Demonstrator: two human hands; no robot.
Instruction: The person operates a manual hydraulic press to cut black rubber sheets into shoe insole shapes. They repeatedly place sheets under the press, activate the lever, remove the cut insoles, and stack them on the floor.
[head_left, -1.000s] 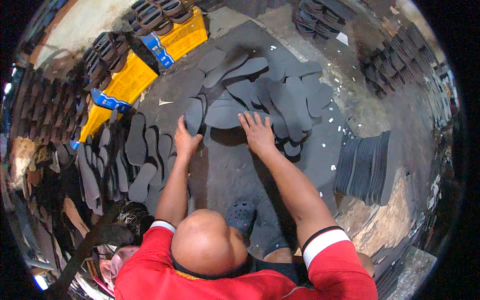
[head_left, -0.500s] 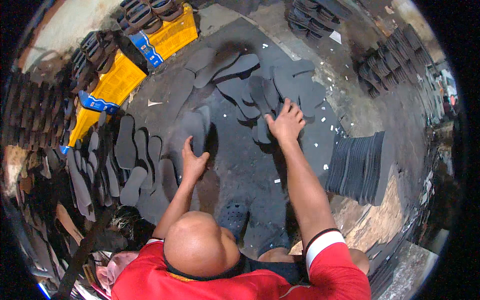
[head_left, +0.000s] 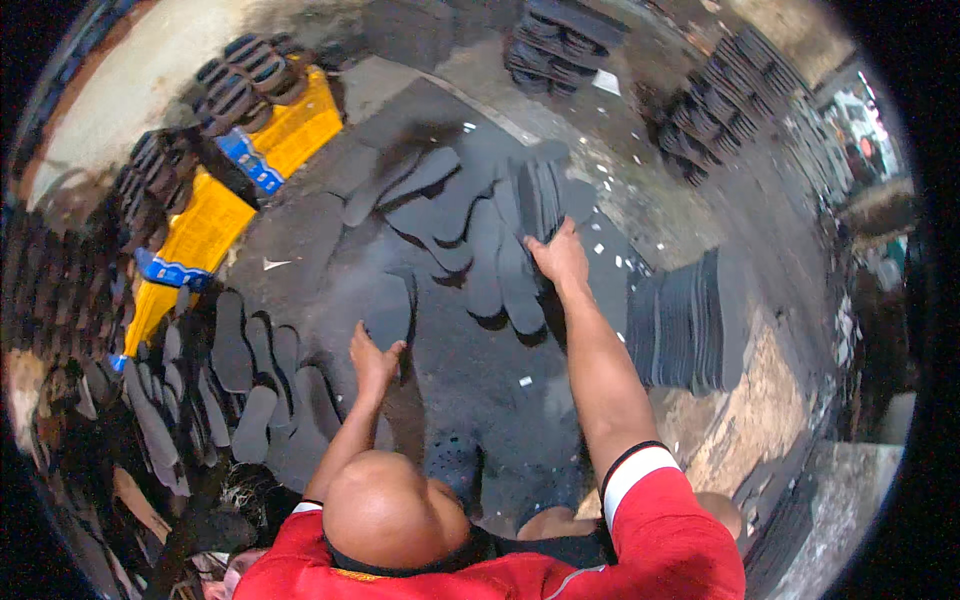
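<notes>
Dark grey foam shoe soles lie spread over a dark mat (head_left: 450,380) in front of me. My left hand (head_left: 375,362) has its thumb and fingers around the near end of a sole (head_left: 385,305), which appears to have another beneath it. Farther right, my right hand (head_left: 562,258) grips the near end of several soles (head_left: 538,195) bunched together on edge. Beside that bunch, two loose soles (head_left: 502,260) lie flat, pointing toward me. More loose soles (head_left: 425,175) overlap at the far side of the mat. The right fingertips are partly hidden.
A neat row of stacked soles (head_left: 680,320) stands at my right. Loose soles (head_left: 235,345) lean at my left. Strapped footwear (head_left: 250,80) sits by yellow-and-blue sacks (head_left: 290,130). More stacks (head_left: 565,45) stand farther back. White scraps (head_left: 525,381) dot the ground.
My right hand, spread over the loose soles before, now closes on several bunched on edge. Nearby soles have shifted. My left hand stays at its sole; the whole view has swung somewhat.
</notes>
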